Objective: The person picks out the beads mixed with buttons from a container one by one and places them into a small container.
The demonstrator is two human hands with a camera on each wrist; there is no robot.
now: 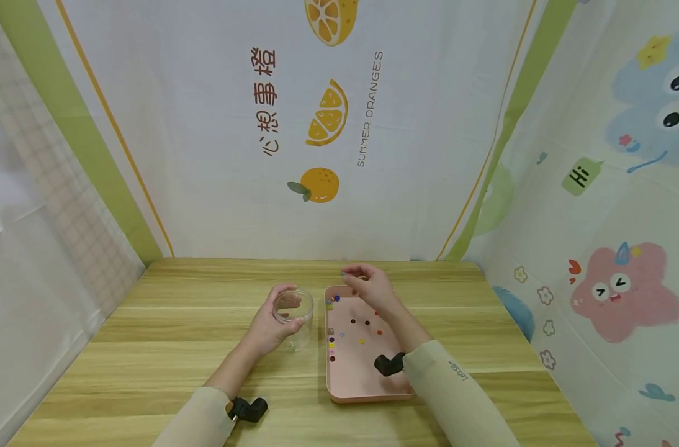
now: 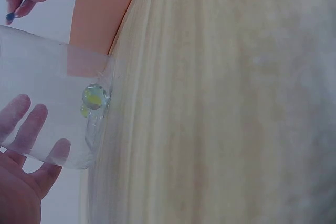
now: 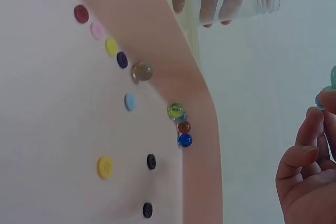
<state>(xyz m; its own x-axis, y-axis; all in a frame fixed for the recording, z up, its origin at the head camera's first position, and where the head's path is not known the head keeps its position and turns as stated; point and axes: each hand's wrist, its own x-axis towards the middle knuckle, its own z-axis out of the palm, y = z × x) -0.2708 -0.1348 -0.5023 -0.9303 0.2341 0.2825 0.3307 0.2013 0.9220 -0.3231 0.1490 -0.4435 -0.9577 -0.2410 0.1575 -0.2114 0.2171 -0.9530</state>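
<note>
My left hand [image 1: 265, 328] grips a clear jar [image 1: 301, 334] near its rim, thumb and fingers round opposite sides. The jar stands on the table left of the pink tray [image 1: 367, 382]. A clear marble with a yellow swirl [image 2: 94, 97] lies at the jar's bottom, with a smaller yellowish shape beside it. My right hand [image 1: 375, 292] is raised over the tray's far end and pinches a bluish marble [image 3: 318, 101] between thumb and fingertips. A green round shape [image 3: 334, 78] shows beside it, cut by the frame edge. The right fingertips are apart from the jar.
Along the tray's left wall lie several marbles, among them a blue one [image 3: 185, 140], and several buttons. More buttons, such as a yellow one [image 3: 105, 167], are scattered on the tray floor. A printed curtain [image 1: 216, 205] hangs behind the wooden table [image 1: 177, 347].
</note>
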